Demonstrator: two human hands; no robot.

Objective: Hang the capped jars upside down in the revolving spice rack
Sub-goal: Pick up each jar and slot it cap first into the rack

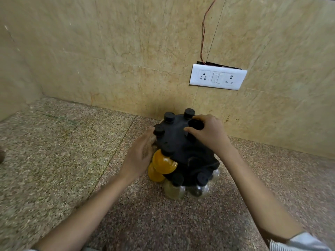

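Pinched a black round cap (pixel 196 124) between the thumb and curled fingers of the right hand (pixel 208 132), at the far right slot in the upper tier of a black plastic two-tier revolving spice rack (pixel 181 142). Could not see the jar body under that cap, so could not tell whether it was fully seated. Laid the left hand (pixel 139 154) against the rack's left side, fingers nearly straight, gripping nothing as far as the blur allowed. Found the rack standing on a speckled brown granite counter (pixel 54 160), near the beige marble wall (pixel 126 51).

Judged the main risk thus: might spin the rack under a sideways push on the cap, since made to revolve, and so miss the slot. Might also leave the neck half caught and drop the jar onto those below. Might knock the round orange-filled jars (pixel 164 164) just beside the left palm, or the clear round jars (pixel 175 192) hanging low in the bottom tier.

Noted a white switch-and-socket plate (pixel 217 77) on the wall above, with a thin red wire (pixel 204 33) running up from it; well apart from both hands, not in the way. Found the right fingers crowded, though, by neighbouring caps close by.
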